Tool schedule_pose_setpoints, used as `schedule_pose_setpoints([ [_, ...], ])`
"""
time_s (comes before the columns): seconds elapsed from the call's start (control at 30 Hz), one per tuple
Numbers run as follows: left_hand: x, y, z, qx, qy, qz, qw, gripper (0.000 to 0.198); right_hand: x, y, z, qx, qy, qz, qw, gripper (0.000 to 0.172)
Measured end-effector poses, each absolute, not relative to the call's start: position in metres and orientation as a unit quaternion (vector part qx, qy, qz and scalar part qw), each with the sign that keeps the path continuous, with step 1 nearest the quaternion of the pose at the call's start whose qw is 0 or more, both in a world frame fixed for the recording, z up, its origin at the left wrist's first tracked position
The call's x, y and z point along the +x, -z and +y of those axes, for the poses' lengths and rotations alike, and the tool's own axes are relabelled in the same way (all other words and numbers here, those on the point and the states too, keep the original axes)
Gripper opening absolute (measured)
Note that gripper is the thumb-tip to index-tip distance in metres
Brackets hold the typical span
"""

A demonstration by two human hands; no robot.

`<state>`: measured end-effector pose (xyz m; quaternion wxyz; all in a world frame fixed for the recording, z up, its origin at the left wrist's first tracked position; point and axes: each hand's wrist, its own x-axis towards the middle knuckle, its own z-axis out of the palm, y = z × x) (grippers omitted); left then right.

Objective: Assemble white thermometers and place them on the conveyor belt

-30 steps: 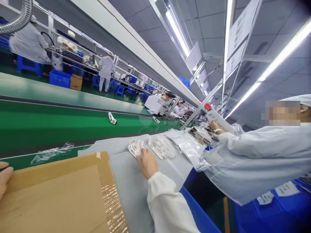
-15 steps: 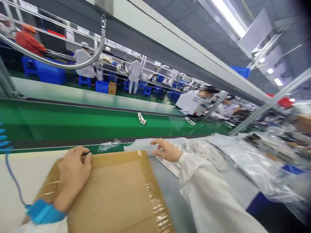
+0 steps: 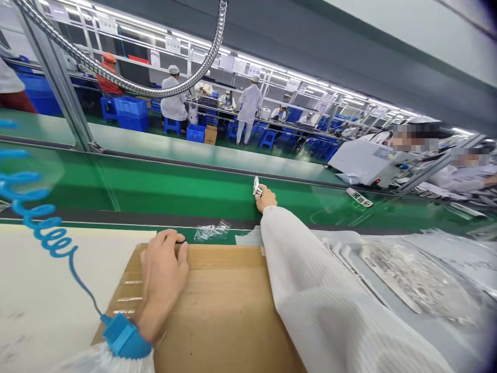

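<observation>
From the head view, the right hand (image 3: 266, 198) stretches past the near edge of the green conveyor belt (image 3: 163, 178), fingertips pinched on a small white plastic part (image 3: 256, 185); another white part (image 3: 359, 197) lies further along. The left hand (image 3: 163, 274), loosely curled, rests on a cardboard sheet (image 3: 217, 305), its hold unclear. Across the line, blue crates (image 3: 132, 116) stand near a carton (image 3: 210, 134), contents hidden

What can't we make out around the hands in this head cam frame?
- Head view: the right hand covers most of the white part, which is too small to tell if it's gripped.
- Head view: the left hand hides most of a dark thing at its fingertips on the cardboard.
- Head view: white moulded parts are blurred, cut off by the right edge, and partly hidden by the right sleeve.
</observation>
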<state>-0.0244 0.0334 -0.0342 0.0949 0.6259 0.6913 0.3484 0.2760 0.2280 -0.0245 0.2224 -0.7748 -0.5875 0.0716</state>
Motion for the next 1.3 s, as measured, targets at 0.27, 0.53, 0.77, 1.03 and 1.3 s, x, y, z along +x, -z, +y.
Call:
schedule_pose_setpoints([
  [0.27, -0.030, 0.026, 0.032, 0.639, -0.321, 0.693, 0.096, 0.032, 0.242, -0.013, 0.175, -0.689, -0.101, -0.637, 0.331, 0.030],
  [0.53, -0.024, 0.004, 0.028, 0.624, -0.383, 0.641, 0.231, 0.052, 0.199, -0.047, 0.076, -0.418, -0.434, -0.644, 0.471, 0.040],
  [0.77, -0.016, 0.001, 0.019, 0.668, -0.250, 0.635, 0.297, 0.054, 0.181, -0.007, 0.025, -0.465, -0.376, -0.620, 0.508, 0.045],
  [1.03, -0.012, -0.003, 0.012, 0.732, -0.250, 0.594, 0.222, 0.042, 0.182, -0.004, 0.017, -0.519, -0.127, -0.699, 0.475, 0.015],
  [1.3, -0.010, -0.007, 0.009, 0.709, -0.253, 0.619, 0.225, 0.026, 0.177, 0.003, 0.013, -0.504, 0.046, -0.786, 0.355, 0.018],
])
